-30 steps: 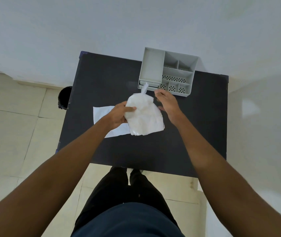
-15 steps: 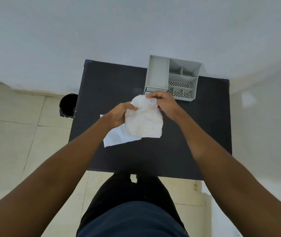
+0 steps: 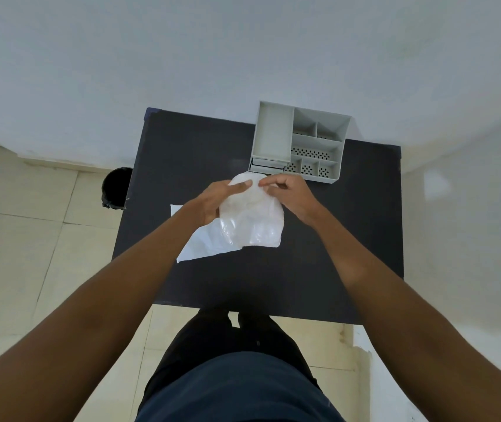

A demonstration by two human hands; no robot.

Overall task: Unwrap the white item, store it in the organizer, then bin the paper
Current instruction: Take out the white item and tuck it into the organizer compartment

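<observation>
A pale wall backs a matte black rectangular table [image 3: 182, 153] standing on a cream tiled floor. Above the table's middle, both hands hold a white crinkled paper-wrapped bundle [image 3: 255, 220]: the left hand [image 3: 215, 202] grips its left side, and the right hand [image 3: 291, 193] pinches its top edge. A grey plastic compartmented organizer [image 3: 273, 132] sits at the far edge, just beyond the bundle. A round black bin [image 3: 116, 187] stands on the floor left of the table.

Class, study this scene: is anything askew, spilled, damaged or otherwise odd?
Nothing is spilled or broken. The grey organizer sits slightly skewed to the black table edge, and both hands hold the crinkled white wrapped item above it.
</observation>
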